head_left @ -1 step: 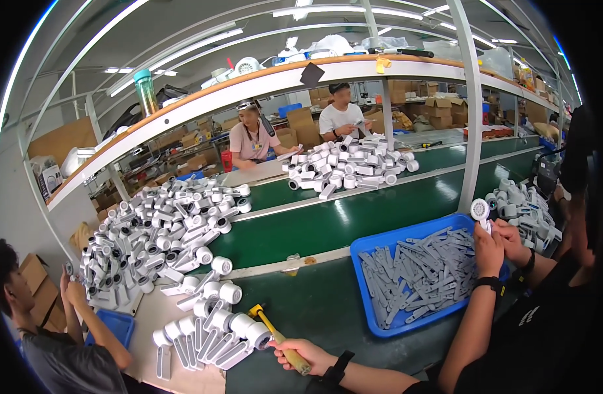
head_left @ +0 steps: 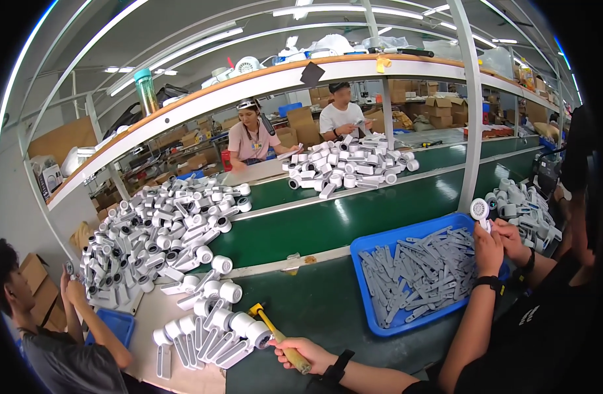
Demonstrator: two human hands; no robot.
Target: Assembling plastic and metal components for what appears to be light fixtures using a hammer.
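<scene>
My right hand (head_left: 300,355) comes in from the lower edge, its fingers closed around the yellow handle of a hammer (head_left: 270,324). The hammer's head points away and to the left, close to a group of white handheld fans (head_left: 213,335) on a cardboard sheet. These have round barrel heads and flat handles with grey inlays. The nearest fan head (head_left: 258,333) is right beside my fingers; whether they touch I cannot tell. A black band (head_left: 339,366) circles my wrist. My left hand is out of view.
A blue tray (head_left: 362,289) holds many grey strips. At right a co-worker's hands (head_left: 493,248) hold a fan. A large fan pile (head_left: 157,230) stands at left, another (head_left: 347,164) beyond the green belt (head_left: 282,230). A metal post (head_left: 473,118) rises at right.
The person in pink across the belt has shifted head and forearm slightly. My right hand and the hammer show no visible movement.
</scene>
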